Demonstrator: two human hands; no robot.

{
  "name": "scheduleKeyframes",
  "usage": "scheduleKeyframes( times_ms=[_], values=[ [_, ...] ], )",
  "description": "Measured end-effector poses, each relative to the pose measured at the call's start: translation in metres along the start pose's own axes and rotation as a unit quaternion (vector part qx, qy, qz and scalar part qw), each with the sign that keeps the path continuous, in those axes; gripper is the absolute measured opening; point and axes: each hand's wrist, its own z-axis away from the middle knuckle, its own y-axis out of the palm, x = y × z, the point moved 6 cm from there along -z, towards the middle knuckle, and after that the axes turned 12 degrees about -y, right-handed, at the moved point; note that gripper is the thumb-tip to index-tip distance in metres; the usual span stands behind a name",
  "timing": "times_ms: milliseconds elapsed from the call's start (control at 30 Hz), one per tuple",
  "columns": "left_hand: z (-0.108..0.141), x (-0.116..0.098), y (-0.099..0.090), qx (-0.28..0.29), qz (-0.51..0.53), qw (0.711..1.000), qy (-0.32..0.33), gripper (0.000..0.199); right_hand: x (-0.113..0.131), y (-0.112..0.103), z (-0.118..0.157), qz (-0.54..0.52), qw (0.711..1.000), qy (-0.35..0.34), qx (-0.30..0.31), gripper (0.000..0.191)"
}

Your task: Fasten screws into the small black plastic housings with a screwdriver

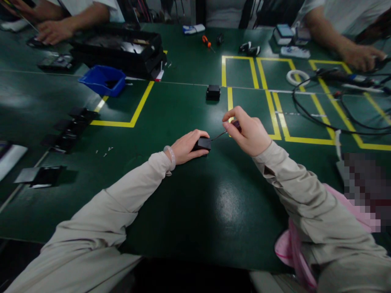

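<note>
My left hand (187, 147) is closed round a small black box (203, 144), which rests on the green table. In my right hand (249, 132) is a screwdriver (219, 136), gripped by its dark handle. Its thin shaft slants down to the left and its tip meets the right end of the box; whether a screw sits there is too small to tell. A second black box (213, 92) stands farther off on the table, apart from both hands.
Left lie a blue bin (104, 80), a large black tray (119, 49), a row of black parts (70, 128) and tiny loose pieces (108, 152). Black cables (305, 109) and a tape ring (297, 77) are at right. Co-workers' hands (55, 31) work across the table.
</note>
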Motion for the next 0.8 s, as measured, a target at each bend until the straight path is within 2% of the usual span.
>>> scheduleKeyframes(
  times_ms=[133, 267, 533, 667, 800],
  values=[
    [0.0003, -0.0002, 0.0, -0.002, -0.002, 1.0, -0.003, 0.042, -0.0013, 0.0003, 0.0004, 0.002, 1.0, -0.002, 0.001, 0.015],
    [0.0003, -0.0004, -0.0001, -0.001, -0.002, 1.0, -0.003, 0.042, -0.0009, 0.0008, 0.0, -0.003, 1.0, -0.008, 0.003, 0.02],
    [0.0001, 0.0, -0.0002, 0.001, -0.003, 1.0, -0.005, 0.041, -0.0019, 0.0007, -0.0001, -0.003, 1.0, -0.002, 0.002, 0.014],
    [0.0003, -0.0002, 0.0, 0.003, -0.004, 1.0, -0.002, 0.042, -0.0016, 0.0022, 0.0, -0.02, 1.0, -0.004, -0.003, 0.023],
    [0.0, -0.0006, -0.0003, 0.003, 0.001, 1.0, -0.005, 0.041, -0.0022, 0.0018, -0.0001, -0.005, 1.0, 0.0, 0.002, 0.016]
  ],
)
